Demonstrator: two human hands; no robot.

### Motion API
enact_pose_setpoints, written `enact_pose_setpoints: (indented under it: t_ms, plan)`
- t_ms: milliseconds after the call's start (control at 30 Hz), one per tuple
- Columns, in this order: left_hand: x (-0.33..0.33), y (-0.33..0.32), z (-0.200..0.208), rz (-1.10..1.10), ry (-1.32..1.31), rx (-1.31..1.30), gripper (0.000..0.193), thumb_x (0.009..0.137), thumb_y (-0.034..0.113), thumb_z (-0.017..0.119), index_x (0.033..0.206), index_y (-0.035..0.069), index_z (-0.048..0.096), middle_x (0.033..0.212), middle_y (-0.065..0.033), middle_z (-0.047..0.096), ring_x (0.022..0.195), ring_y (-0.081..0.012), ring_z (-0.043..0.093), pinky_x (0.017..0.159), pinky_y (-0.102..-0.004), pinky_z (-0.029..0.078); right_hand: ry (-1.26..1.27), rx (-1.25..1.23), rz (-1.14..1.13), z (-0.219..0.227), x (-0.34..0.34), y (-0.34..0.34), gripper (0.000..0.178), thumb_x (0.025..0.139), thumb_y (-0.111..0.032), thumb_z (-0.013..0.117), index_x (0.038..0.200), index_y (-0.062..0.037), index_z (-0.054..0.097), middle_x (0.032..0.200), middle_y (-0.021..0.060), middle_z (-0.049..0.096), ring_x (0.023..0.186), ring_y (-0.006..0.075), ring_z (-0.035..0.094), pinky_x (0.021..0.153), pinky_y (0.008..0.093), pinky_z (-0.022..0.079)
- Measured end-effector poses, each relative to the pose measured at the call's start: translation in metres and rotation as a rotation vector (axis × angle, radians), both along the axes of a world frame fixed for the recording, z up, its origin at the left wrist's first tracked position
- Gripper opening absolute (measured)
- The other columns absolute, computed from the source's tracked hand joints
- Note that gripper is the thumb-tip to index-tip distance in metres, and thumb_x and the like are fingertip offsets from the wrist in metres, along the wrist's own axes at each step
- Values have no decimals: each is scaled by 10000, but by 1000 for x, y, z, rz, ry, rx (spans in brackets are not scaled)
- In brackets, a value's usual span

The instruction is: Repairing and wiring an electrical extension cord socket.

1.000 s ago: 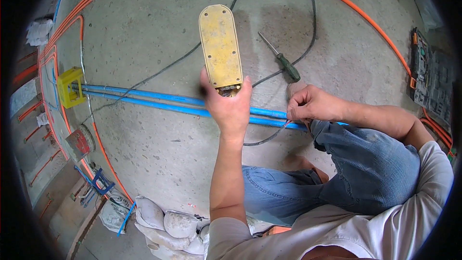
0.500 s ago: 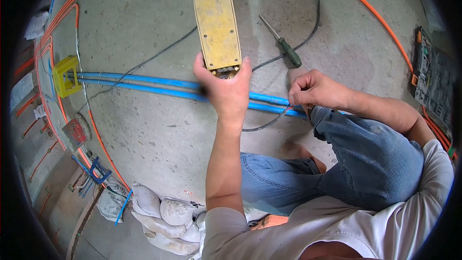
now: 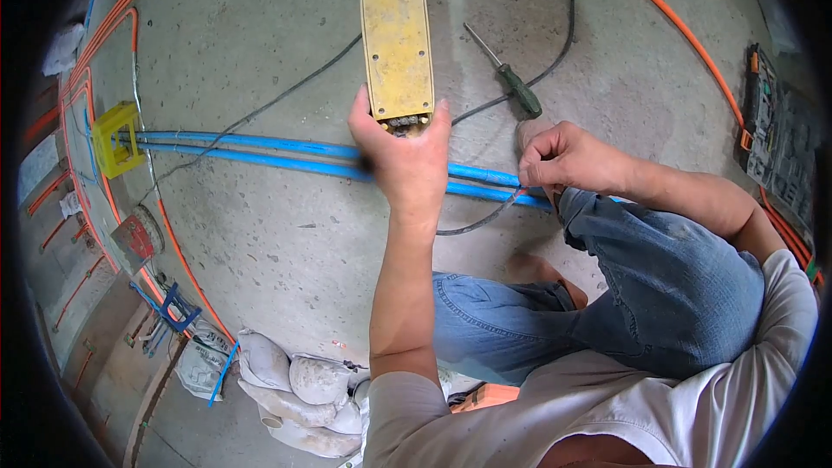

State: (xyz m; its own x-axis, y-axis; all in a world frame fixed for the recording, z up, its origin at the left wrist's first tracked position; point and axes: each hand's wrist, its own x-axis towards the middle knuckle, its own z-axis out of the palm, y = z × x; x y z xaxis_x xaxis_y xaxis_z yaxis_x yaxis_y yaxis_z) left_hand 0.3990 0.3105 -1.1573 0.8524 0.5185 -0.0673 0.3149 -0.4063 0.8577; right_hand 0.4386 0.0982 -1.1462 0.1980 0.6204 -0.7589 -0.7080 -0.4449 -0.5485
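My left hand (image 3: 403, 169) grips the lower end of a long, worn yellow casing (image 3: 396, 43). Its flat cover has a rounded top and several screws. At the casing's open lower end, dark inner parts show between my thumb and fingers. Beside my raised knee, my right hand (image 3: 563, 156) is closed in a pinch at the end of a black cable (image 3: 482, 224), where a bit of red wire shows. The exact grip of the fingertips is partly hidden. A screwdriver (image 3: 522, 93) with a dark green handle lies on the floor beyond my right hand.
Two blue pipes (image 3: 286, 160) run under my left wrist toward a yellow frame (image 3: 119, 139) at left. Orange conduit (image 3: 667, 13) curves along the right toward an open tool case (image 3: 767, 130). Whitish sacks (image 3: 303, 390) lie at lower left, near a blue frame-like tool (image 3: 180, 308).
The yellow casing has turned slightly more upright, its top shifting a little to the right. My right hand stays nearly still at the cable end.
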Motion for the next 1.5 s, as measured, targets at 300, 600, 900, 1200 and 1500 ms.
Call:
enact_pose_setpoints:
  t_ms: [300, 600, 900, 1200, 1500]
  plan:
    - [0, 2, -2, 41, 65, -1, 801, 696, 137, 812, 1309, -34, 326, 1191, -214, 500, 1066, -308, 560, 921, -391, 461, -51, 40, -25, 0, -1, 0, 193, 843, -217, 689, 789, -32, 695, 597, -29, 560, 518, 46, 480, 454, 224, 367]
    - [2, 1, 5, 46, 96, -15, 802, 687, 148, 816, 1300, -36, 332, 1182, -219, 521, 1043, -306, 580, 898, -390, 476, -48, 74, -43, 0, -1, 0, 186, 840, -213, 697, 799, -32, 705, 592, -34, 556, 515, 46, 475, 452, 224, 365]
    - [1, 1, 3, 50, 59, -33, 769, 691, 113, 804, 1281, -45, 338, 1169, -206, 528, 1031, -269, 587, 895, -368, 482, -63, 79, -29, -3, -2, -1, 174, 832, -202, 705, 789, -34, 706, 588, -34, 556, 512, 45, 469, 443, 226, 355]
    - [2, 3, 1, 57, 52, -98, 696, 706, 83, 764, 1257, -50, 360, 1145, -186, 529, 1013, -239, 582, 883, -342, 481, -2, 39, -49, -1, -2, 1, 156, 835, -190, 698, 785, -43, 710, 597, -34, 569, 523, 38, 470, 451, 218, 350]
    - [2, 4, -1, 55, 7, -131, 705, 700, 78, 780, 1259, -44, 368, 1162, -169, 495, 1033, -226, 554, 889, -342, 472, -29, 46, -37, -3, -1, 2, 148, 831, -180, 697, 791, -38, 715, 604, -35, 570, 532, 40, 475, 460, 217, 357]
